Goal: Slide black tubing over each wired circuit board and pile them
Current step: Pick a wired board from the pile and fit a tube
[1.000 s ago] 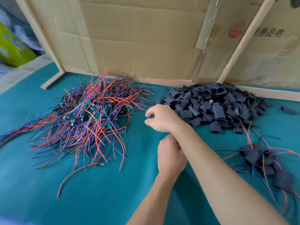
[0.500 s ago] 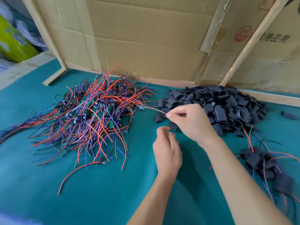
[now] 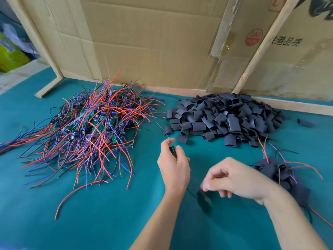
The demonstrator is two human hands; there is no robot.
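Note:
A tangled pile of wired circuit boards (image 3: 97, 127) with red, blue and black leads lies on the left of the teal cloth. A heap of short black tubing pieces (image 3: 221, 118) sits at the back right. A small pile of sleeved boards (image 3: 281, 174) is at the right. My left hand (image 3: 173, 165) pinches a thin black wire between thumb and forefinger. My right hand (image 3: 239, 179) is closed, its fingertips on a blurred dark piece (image 3: 204, 198) joined to that wire. It looks like a wired board, but blur hides the detail.
A cardboard wall with wooden battens (image 3: 162, 42) stands behind the piles. One stray piece of tubing (image 3: 304, 122) lies at the far right. A long red wire (image 3: 75, 197) trails from the board pile toward me. Bare teal cloth (image 3: 90, 222) lies in front.
My right hand drew a wire out of the board pile and came back toward me, now low at the right. My left hand rose slightly and took hold of a black wire.

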